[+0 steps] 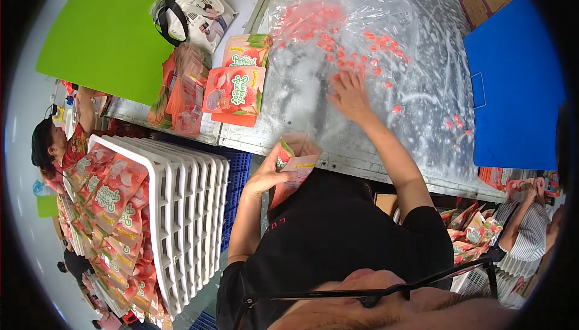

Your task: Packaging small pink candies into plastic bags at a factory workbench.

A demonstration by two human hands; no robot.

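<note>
My left hand (265,174) grips an opened pink-and-red candy pouch (300,160) at the table's near edge, its mouth tilted up. Stretched out over the metal tabletop (422,125), my right hand (350,96) has its fingers apart and pointing away from me. Just beyond those fingertips lie small red wrapped candies (341,62), some touching or nearly touching them. More candies sit under and around a large clear plastic sheet or bag (386,6) at the back. Flat pouches (234,92) are stacked to the left of my right hand.
Left of the stack lies a bundle of pouches (186,98) beside a white tote bag (211,13). A white crate (187,209) heaped with pouches stands at my left. A green panel (108,34) and a blue panel (512,83) flank the table. Other people work on both sides.
</note>
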